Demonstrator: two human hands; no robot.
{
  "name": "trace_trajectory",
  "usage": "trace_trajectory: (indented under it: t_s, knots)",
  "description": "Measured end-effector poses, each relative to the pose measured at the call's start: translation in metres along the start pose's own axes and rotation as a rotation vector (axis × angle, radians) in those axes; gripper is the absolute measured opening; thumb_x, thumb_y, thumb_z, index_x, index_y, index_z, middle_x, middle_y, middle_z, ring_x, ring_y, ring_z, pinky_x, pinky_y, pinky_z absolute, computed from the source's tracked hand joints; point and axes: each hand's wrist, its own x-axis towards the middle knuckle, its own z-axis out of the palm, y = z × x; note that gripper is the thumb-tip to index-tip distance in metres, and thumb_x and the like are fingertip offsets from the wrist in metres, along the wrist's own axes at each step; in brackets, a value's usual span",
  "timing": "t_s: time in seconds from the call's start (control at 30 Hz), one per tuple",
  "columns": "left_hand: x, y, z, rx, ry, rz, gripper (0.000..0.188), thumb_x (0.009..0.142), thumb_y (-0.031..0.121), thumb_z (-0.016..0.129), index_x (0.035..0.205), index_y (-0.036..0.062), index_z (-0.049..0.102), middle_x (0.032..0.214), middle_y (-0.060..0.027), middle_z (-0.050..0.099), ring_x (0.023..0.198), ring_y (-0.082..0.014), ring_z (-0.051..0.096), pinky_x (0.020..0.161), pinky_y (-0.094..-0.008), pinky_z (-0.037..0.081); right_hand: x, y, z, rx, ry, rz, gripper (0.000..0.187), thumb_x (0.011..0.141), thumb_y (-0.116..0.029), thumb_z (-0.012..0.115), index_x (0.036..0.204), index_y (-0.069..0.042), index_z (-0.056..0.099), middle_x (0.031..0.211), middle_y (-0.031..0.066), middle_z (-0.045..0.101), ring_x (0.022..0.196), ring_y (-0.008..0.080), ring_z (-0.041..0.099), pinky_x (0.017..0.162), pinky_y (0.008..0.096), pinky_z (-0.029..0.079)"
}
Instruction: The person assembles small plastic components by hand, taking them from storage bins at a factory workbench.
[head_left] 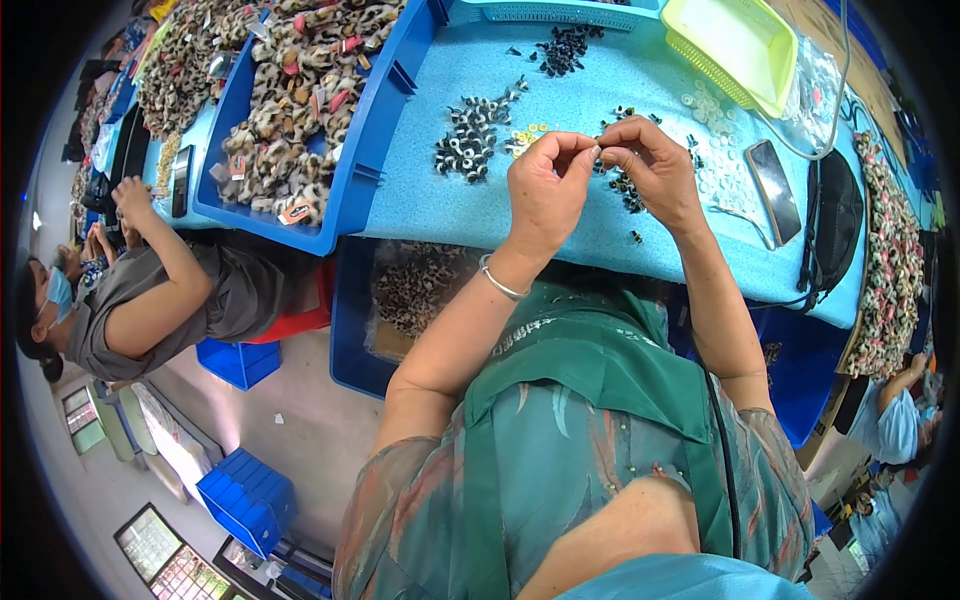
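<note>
My left hand (548, 195) and my right hand (660, 178) meet above the light-blue table, thumbs and forefingers pinched together tip to tip. Whatever sits between the fingertips is too small to make out. Just under and behind my hands lie small black-and-yellow pieces (630, 192) and a few yellow rings (527, 136). To the left is a cluster of black-and-white round pieces (468, 140). Farther back lies a heap of small black pieces (566, 52). Right of my right hand, clear discs (712, 115) are scattered over the tabletop.
A blue crate (372, 140) of spotted furry pieces stands on the left. At the back right sit a yellow-green basket (690, 58) and a clear plastic bag (812, 90). A phone (773, 190) and black pouch (836, 215) lie right. A co-worker (150, 285) sits left.
</note>
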Motion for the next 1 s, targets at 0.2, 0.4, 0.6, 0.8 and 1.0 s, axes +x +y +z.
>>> trace_trajectory:
  t_s: [0.2,0.4,0.6,0.8,1.0]
  knots:
    - [0.006,-0.005,-0.009,0.121,-0.141,0.049,0.008,0.081,0.003,0.067,0.090,0.0015,0.068,0.080,-0.0073,0.065,0.068,-0.0119,0.060,0.064,-0.0249,0.049,0.011,0.006,-0.009,-0.081,-0.034,-0.032,0.007,0.085,-0.003,0.065,0.090,-0.001,0.062,0.084,0.0047,0.062,0.078,0.0138,0.062,0.071,0.0269,0.050]
    - [0.041,-0.010,-0.046,0.459,-0.040,0.195,0.009,0.080,0.005,0.068,0.089,0.0052,0.071,0.081,-0.0035,0.068,0.064,-0.0086,0.058,0.060,-0.0230,0.047,0.049,0.010,-0.033,-0.698,-0.212,-0.005,0.013,0.082,-0.013,0.064,0.088,-0.001,0.063,0.084,0.0136,0.063,0.075,0.0307,0.060,0.072,0.0382,0.049]
    - [0.061,-0.029,-0.059,0.861,-0.050,0.423,0.008,0.077,0.007,0.070,0.084,0.0045,0.071,0.081,-0.0088,0.066,0.073,-0.0209,0.062,0.066,-0.0313,0.050,0.114,0.050,-0.019,-0.694,0.055,-0.089,0.018,0.082,-0.019,0.066,0.089,-0.002,0.065,0.081,0.0142,0.065,0.076,0.0291,0.063,0.069,0.0389,0.048]
    - [0.061,-0.040,-0.046,1.005,-0.156,0.471,0.007,0.075,0.010,0.070,0.079,0.0040,0.069,0.079,-0.0112,0.063,0.080,-0.0288,0.060,0.074,-0.0382,0.049,0.134,0.074,-0.010,-0.742,0.061,-0.009,0.016,0.082,-0.017,0.065,0.090,-0.003,0.064,0.090,0.0176,0.065,0.085,0.0364,0.061,0.075,0.0434,0.048]
    - [0.068,-0.031,-0.040,1.078,-0.215,0.353,0.006,0.075,0.007,0.068,0.079,0.0040,0.069,0.079,-0.0137,0.062,0.079,-0.0302,0.060,0.073,-0.0387,0.049,0.114,0.069,-0.020,-0.807,0.006,-0.207,0.017,0.080,-0.011,0.066,0.095,-0.002,0.063,0.081,0.0134,0.064,0.072,0.0274,0.062,0.067,0.0358,0.049]
